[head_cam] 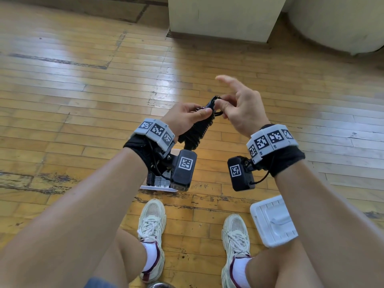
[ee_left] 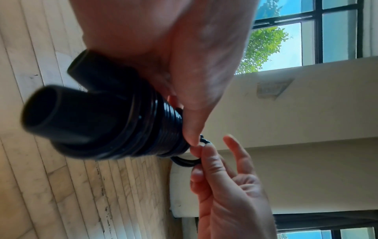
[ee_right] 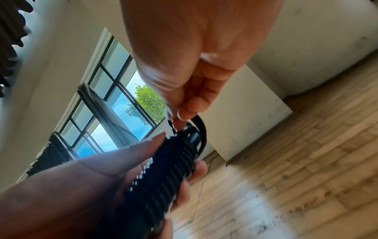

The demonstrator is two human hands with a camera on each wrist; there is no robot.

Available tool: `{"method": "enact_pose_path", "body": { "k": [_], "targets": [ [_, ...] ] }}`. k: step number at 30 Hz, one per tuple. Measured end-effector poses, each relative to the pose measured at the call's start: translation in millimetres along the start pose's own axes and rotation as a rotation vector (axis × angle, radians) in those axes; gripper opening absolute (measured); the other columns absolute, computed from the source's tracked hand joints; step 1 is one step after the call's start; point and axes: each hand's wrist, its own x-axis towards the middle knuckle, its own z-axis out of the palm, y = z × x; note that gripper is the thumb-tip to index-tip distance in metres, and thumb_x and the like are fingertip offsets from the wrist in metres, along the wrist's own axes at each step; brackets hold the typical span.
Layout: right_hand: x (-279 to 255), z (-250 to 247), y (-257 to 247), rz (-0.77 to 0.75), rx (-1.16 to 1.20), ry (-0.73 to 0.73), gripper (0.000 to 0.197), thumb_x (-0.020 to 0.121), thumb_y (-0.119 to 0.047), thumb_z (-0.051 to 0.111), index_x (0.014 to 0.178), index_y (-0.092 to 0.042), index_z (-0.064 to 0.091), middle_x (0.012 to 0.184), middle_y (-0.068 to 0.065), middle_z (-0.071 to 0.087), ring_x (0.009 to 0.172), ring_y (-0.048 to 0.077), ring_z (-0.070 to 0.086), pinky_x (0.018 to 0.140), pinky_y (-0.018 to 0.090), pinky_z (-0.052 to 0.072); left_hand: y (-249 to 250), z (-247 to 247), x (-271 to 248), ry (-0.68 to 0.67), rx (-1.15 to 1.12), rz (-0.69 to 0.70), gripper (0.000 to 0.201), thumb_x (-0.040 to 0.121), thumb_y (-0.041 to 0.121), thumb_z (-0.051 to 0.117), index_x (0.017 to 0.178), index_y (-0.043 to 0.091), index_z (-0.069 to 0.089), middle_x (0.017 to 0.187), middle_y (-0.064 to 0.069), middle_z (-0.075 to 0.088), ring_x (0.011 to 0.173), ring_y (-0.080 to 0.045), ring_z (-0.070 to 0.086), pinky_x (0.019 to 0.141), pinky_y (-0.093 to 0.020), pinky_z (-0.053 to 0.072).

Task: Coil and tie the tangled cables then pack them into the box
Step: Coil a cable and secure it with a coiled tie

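Observation:
A black cable bundle (head_cam: 199,127), wound tight with its own cord, is held up in front of me above the wooden floor. My left hand (head_cam: 187,115) grips the bundle around its middle, thumb on top. My right hand (head_cam: 236,109) pinches the loose cable loop (head_cam: 218,113) at the bundle's upper end, index finger stretched out. The left wrist view shows the bundle (ee_left: 114,122) with two plug ends sticking out toward the camera and the right fingertips (ee_left: 202,150) on the small loop (ee_left: 184,160). In the right wrist view the wound bundle (ee_right: 163,174) sits in the left palm.
A white plastic box lid (head_cam: 273,221) lies on the floor by my right shoe. A white box (head_cam: 160,183) with cables shows partly behind the left wrist camera. A pale pillar (head_cam: 224,17) and a rounded white object (head_cam: 340,23) stand ahead. Worn wooden floor all around.

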Motion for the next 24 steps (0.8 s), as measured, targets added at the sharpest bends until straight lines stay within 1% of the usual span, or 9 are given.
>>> {"method": "enact_pose_path", "body": {
  "k": [2, 3, 6, 9, 12, 15, 19, 22, 24],
  "targets": [
    [1, -6, 1, 0.016, -0.074, -0.111, 0.042, 0.096, -0.015, 0.065, 0.137, -0.022, 0.06, 0.093, -0.003, 0.074, 0.061, 0.002, 0.063, 0.071, 0.025, 0.06, -2, 0, 0, -0.009, 0.022, -0.019, 0.036, 0.093, 0.026, 0.068, 0.119, 0.002, 0.066, 0.11, -0.028, 0.068, 0.079, -0.028, 0.067, 0.063, -0.036, 0.056],
    [1, -9, 1, 0.039, -0.096, -0.165, 0.043, 0.096, -0.015, 0.066, 0.138, -0.023, 0.06, 0.092, -0.004, 0.074, 0.061, 0.003, 0.063, 0.071, 0.027, 0.06, -2, 0, 0, -0.011, 0.027, -0.03, 0.036, 0.093, 0.027, 0.068, 0.12, 0.003, 0.065, 0.11, -0.028, 0.068, 0.08, -0.028, 0.067, 0.063, -0.036, 0.056],
    [-2, -11, 2, 0.104, -0.071, -0.272, 0.051, 0.095, -0.014, 0.067, 0.142, -0.026, 0.054, 0.086, -0.006, 0.073, 0.064, 0.014, 0.068, 0.067, 0.028, 0.06, 1, -1, 1, -0.028, 0.024, -0.047, 0.037, 0.094, 0.027, 0.067, 0.123, 0.005, 0.063, 0.114, -0.027, 0.067, 0.082, -0.028, 0.066, 0.062, -0.036, 0.056],
    [-3, -12, 1, 0.129, 0.006, -0.259, 0.051, 0.096, -0.013, 0.065, 0.143, -0.022, 0.049, 0.085, -0.003, 0.073, 0.064, 0.014, 0.068, 0.061, 0.023, 0.057, 5, -3, 2, -0.033, 0.029, -0.051, 0.038, 0.094, 0.027, 0.067, 0.124, 0.005, 0.063, 0.117, -0.027, 0.067, 0.083, -0.028, 0.067, 0.061, -0.035, 0.057],
    [-3, -13, -1, 0.132, 0.035, -0.236, 0.035, 0.097, -0.012, 0.063, 0.128, -0.02, 0.05, 0.082, 0.0, 0.072, 0.06, 0.009, 0.066, 0.058, 0.019, 0.051, 7, -4, 3, -0.037, 0.032, -0.051, 0.036, 0.094, 0.028, 0.067, 0.123, 0.006, 0.065, 0.117, -0.026, 0.067, 0.085, -0.029, 0.067, 0.066, -0.038, 0.059],
    [-3, -17, -1, 0.157, 0.062, -0.238, 0.027, 0.097, -0.012, 0.063, 0.118, -0.021, 0.05, 0.081, 0.002, 0.072, 0.059, 0.01, 0.066, 0.056, 0.02, 0.052, 8, -4, 3, -0.049, 0.046, -0.054, 0.036, 0.093, 0.028, 0.068, 0.122, 0.007, 0.065, 0.116, -0.025, 0.068, 0.086, -0.028, 0.068, 0.069, -0.038, 0.059],
    [-4, -24, -1, 0.185, 0.145, -0.292, 0.023, 0.095, -0.012, 0.066, 0.112, -0.016, 0.051, 0.081, 0.007, 0.073, 0.061, 0.016, 0.067, 0.057, 0.024, 0.055, 10, -9, 2, -0.131, 0.104, -0.069, 0.037, 0.093, 0.031, 0.066, 0.122, 0.007, 0.067, 0.116, -0.024, 0.069, 0.089, -0.028, 0.067, 0.079, -0.043, 0.056],
    [-5, -26, -1, 0.206, 0.256, -0.315, 0.025, 0.094, -0.01, 0.067, 0.115, -0.01, 0.054, 0.082, 0.011, 0.074, 0.061, 0.018, 0.066, 0.056, 0.025, 0.054, 12, -11, 0, -0.149, 0.12, -0.077, 0.037, 0.092, 0.031, 0.066, 0.121, 0.007, 0.067, 0.116, -0.024, 0.068, 0.088, -0.028, 0.066, 0.08, -0.043, 0.055],
    [-5, -25, -1, 0.198, 0.295, -0.296, 0.026, 0.097, -0.009, 0.063, 0.122, -0.009, 0.055, 0.084, 0.011, 0.073, 0.063, 0.017, 0.065, 0.058, 0.025, 0.055, 13, -10, -1, -0.121, 0.096, -0.088, 0.037, 0.094, 0.03, 0.064, 0.123, 0.007, 0.065, 0.117, -0.024, 0.068, 0.088, -0.027, 0.067, 0.073, -0.038, 0.057]
  ]
}}
